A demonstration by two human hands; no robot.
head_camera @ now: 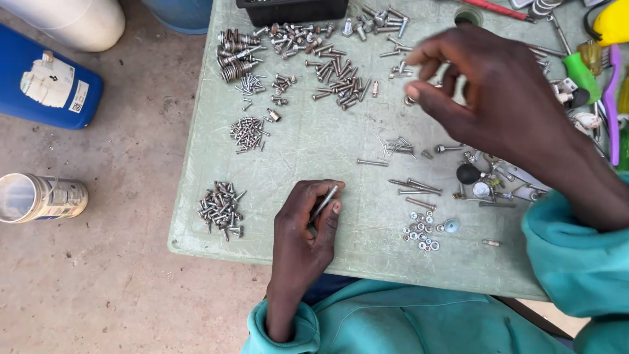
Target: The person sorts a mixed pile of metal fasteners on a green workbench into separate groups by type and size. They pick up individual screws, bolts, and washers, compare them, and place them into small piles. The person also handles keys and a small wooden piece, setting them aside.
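Note:
My left hand (306, 226) rests near the front edge of a pale green table (196, 223), fingers closed around a long thin metal nail or screw (324, 202). My right hand (488, 92) hovers above the table's right half with fingers spread and slightly blurred; nothing shows between them. Sorted heaps of fasteners lie on the table: small screws (221, 208) at front left, tiny screws (247, 134) behind them, bolts (337, 82) further back, and nuts and washers (422, 233) at front right. Long nails (416, 188) lie loose by the nuts.
A black tray (291, 10) stands at the table's back edge. Tools with green, purple and yellow handles (599, 72) crowd the right side. On the concrete floor to the left are a blue canister (39, 82), a tin can lying on its side (42, 196) and a white container (78, 19).

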